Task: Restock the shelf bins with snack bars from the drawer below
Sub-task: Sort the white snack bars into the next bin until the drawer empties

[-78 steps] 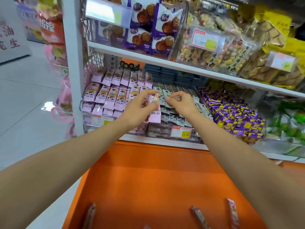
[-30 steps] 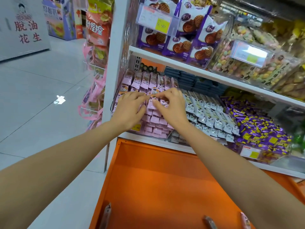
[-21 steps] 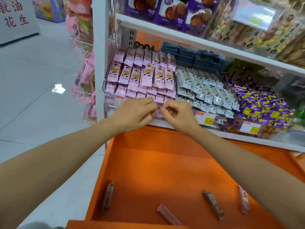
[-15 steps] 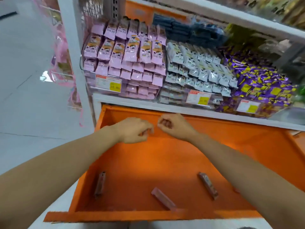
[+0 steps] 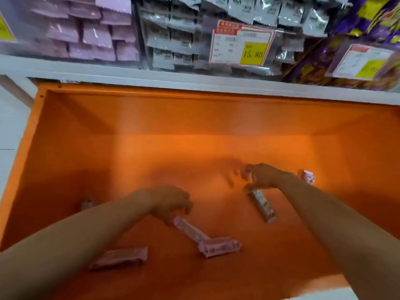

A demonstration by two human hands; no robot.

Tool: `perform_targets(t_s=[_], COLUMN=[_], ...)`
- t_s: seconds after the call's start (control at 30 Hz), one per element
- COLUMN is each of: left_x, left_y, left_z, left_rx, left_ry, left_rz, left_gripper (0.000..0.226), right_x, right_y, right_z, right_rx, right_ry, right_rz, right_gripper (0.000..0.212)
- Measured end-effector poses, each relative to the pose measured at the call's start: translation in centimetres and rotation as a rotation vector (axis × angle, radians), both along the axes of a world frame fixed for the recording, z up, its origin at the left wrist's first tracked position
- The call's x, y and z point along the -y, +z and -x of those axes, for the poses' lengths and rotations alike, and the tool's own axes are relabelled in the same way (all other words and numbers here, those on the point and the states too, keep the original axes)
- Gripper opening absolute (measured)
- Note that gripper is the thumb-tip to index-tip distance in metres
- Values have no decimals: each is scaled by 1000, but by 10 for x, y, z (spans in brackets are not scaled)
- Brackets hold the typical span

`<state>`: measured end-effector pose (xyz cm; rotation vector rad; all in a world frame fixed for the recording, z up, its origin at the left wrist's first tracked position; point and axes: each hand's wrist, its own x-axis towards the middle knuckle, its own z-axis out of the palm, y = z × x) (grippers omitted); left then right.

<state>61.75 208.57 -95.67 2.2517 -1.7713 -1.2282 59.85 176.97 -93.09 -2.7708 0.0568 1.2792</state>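
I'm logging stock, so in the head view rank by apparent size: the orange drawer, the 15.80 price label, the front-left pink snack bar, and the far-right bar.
1. orange drawer
2. 15.80 price label
3. front-left pink snack bar
4. far-right bar, only partly showing, so its rank is unsure

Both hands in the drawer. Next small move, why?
Probably close each hand on its bar: the left hand is at one end of a pink bar, the right hand at the end of a second bar, both lying flat on the drawer floor. Grip unclear.
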Motion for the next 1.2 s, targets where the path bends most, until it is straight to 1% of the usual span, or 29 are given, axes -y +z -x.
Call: perform_targets(t_s=[0.1,0.17,0.2,0.27,0.37,0.43,0.5,0.63,0.7,0.77,0.83,0.93,1.0,1.03,1.1,1.13,1.2], left_x=[2,2,3,4,2,1,0,-1,-1,0,1,0,1,1,3,4,6], left_y=[-13,-23,-23,-25,-30,-29,-28,-25,-24,-25,-26,-26,-23,-22,-19,-17,-17], left_z=[11,14,15,17,9,0,-8,-17,-21,-24,-27,-32,-33,-33,-33,-32,-31], left_rx=[-41,-53,-53,-48,-76,-81,-79,-99,-99,-97,-144,-277,-377,-418,-464,-441,-313], left_ry=[-29,-9,11,54,150,213,268,364,414,475,576,764,868,916,998,1025,1047], left_rz=[42,45,91,131,159,170,184,185,188,204,214,248,273,273,245,219,147], left_gripper=[57,50,45,36,29,29,32,35,36,37,37,30,22,20,22,24,26], right_x=[15,18,18,15,10,4,-1,0,1,0,-2,-2,0,0,-2,-4,-8], right_y=[-23,-33,-36,-39,-37,-35,-33,-35,-36,-35,-34,-36,-37,-38,-36,-35,-37], right_z=[10,14,14,11,3,-2,-6,-2,0,-1,-4,-4,-3,-3,-6,-8,-10], right_rx=[-39,-53,-41,16,173,252,253,183,181,216,256,260,260,257,256,261,275], right_ry=[-28,1,24,51,23,-30,-76,-56,-67,-114,-160,-147,-135,-158,-224,-239,-242], right_rz=[-33,-50,-59,-89,-180,-260,-296,-197,-213,-280,-338,-309,-316,-355,-439,-455,-445], right_gripper=[60,62,61,57,50,49,53,62,60,55,56,59,51,44,36,37,38])
